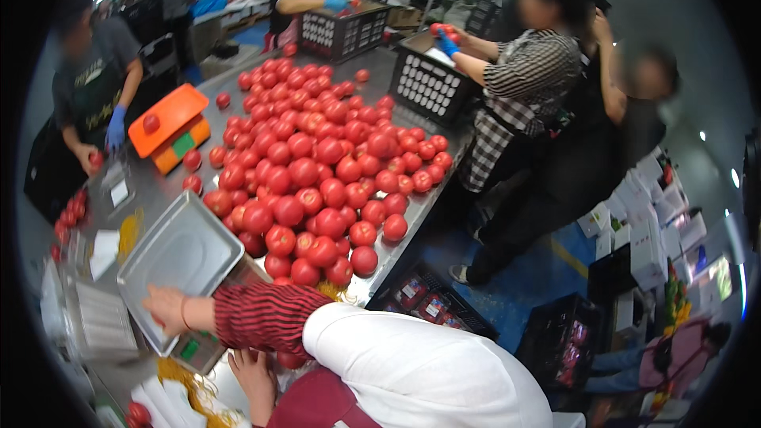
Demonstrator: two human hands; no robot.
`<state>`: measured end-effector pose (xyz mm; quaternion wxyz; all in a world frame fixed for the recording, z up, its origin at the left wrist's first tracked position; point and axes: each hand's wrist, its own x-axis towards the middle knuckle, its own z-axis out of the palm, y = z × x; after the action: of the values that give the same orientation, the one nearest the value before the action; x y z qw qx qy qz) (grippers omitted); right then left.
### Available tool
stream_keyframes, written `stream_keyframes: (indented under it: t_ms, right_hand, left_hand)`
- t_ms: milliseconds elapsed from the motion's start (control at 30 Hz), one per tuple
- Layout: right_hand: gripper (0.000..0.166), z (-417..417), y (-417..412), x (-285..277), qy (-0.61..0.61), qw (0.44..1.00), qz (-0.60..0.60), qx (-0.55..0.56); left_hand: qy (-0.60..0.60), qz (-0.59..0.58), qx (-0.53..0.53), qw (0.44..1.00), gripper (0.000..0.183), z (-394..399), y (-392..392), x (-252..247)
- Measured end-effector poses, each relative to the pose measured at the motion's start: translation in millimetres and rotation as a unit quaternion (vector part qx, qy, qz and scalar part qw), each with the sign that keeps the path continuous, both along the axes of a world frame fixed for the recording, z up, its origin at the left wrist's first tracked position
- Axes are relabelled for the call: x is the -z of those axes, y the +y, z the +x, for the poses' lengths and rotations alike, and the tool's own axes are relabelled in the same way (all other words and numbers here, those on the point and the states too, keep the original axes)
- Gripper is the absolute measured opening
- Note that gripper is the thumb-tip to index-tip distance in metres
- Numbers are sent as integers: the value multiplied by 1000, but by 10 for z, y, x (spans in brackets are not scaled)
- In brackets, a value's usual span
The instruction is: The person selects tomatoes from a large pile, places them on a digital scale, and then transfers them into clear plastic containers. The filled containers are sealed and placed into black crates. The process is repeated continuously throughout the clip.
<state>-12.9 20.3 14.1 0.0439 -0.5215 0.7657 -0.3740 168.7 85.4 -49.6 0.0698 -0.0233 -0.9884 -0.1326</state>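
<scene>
A big heap of red tomatoes (321, 154) covers the middle of the metal table (428, 214). At the lower left, one of my hands (166, 309), in a striped sleeve with a red band at the wrist, reaches over the near edge of the metal pan of a weighing scale (184, 255); something red shows under its fingers. My other hand (254, 374) rests low, beside the scale's body and close to a tomato (290, 359); what it touches is partly hidden. Which hand is left or right is judged from the sleeves crossing.
Yellow net bags (184, 380) and white cards (160, 404) lie at the bottom left, clear plastic trays (101, 318) above them. An orange scale (169, 125) holds one tomato. Co-workers stand around the table by black crates (425, 80). A crate of packed tomatoes (428, 303) stands below the table's right edge.
</scene>
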Motion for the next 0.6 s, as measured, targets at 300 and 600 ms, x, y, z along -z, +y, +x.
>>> stream_keyframes:
  t_ms: [300, 600]
  right_hand:
    - [23, 929, 1944, 494, 188, 937, -161, -245]
    - [37, 714, 2878, 452, -121, 972, 146, 136]
  left_hand:
    - [-197, 471, -42, 859, 71, -240, -997, 433]
    - [89, 732, -245, 629, 49, -71, -396, 9]
